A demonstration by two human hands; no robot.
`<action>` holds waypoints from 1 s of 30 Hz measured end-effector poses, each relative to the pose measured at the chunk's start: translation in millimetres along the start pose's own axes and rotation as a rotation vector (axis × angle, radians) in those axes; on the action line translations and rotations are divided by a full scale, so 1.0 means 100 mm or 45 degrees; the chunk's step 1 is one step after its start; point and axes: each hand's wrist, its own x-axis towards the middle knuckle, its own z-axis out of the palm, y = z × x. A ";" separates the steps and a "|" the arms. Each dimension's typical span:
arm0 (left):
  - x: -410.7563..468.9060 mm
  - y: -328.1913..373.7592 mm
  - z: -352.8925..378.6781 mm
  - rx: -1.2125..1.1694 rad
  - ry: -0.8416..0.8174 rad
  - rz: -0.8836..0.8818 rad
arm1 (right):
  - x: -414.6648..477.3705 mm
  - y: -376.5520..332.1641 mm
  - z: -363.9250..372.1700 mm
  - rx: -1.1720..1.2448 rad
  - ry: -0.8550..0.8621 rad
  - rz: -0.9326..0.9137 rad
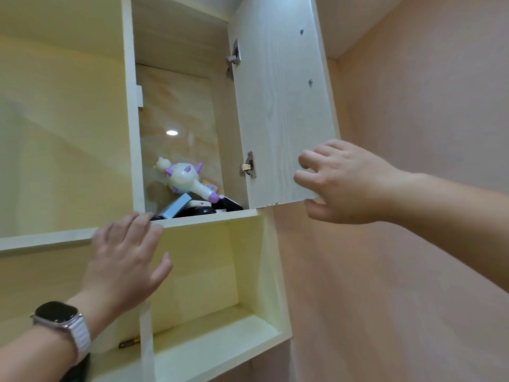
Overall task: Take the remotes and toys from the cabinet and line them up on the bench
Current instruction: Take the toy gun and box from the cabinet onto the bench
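The wall cabinet's door (283, 106) stands open to the right. My right hand (349, 183) grips the door's lower outer corner, fingers on its inner face and thumb under its edge. On the shelf (209, 216) inside lies a white and purple toy (187, 179), tilted, above a blue flat box (176, 206), a dark rounded object (202, 210) and a black remote (231, 205) at the right. My left hand (126, 257) is raised with fingers apart, its fingertips at the shelf's front edge, holding nothing. A black watch sits on that wrist.
An open cubby (220, 271) lies below the shelf, with a small brass-coloured object (129, 343) on its floor. Yellowish open shelving fills the left. A pink wall (399, 271) runs along the right. The bench is out of view.
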 end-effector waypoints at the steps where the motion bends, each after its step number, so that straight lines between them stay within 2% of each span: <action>1: 0.07 0.02 0.00 -0.022 0.015 0.023 | 0.05 -0.06 0.03 0.051 0.008 0.010; 5: 0.45 0.13 -0.02 -0.201 0.032 0.131 | 0.35 -0.30 0.18 0.308 0.061 0.118; 8: 0.79 0.22 0.01 -0.363 -0.073 0.006 | 0.69 -0.47 0.32 0.513 0.064 0.231; 13: 1.28 0.25 0.06 -0.218 -0.518 -0.237 | 1.33 -0.69 0.65 0.889 0.018 0.343; 17: 1.41 0.21 0.17 -0.133 -0.710 -0.306 | 1.80 -0.85 0.97 1.144 -0.080 0.340; 23: 1.41 0.14 0.31 -0.045 -0.655 -0.371 | 2.27 -0.98 1.37 1.337 -0.164 0.539; 26: 1.40 0.16 0.33 -0.047 -0.632 -0.392 | 2.39 -1.07 1.45 1.463 -0.238 0.532; 30: 1.38 0.19 0.32 -0.011 -0.610 -0.411 | 2.48 -1.13 1.50 1.450 -0.296 0.497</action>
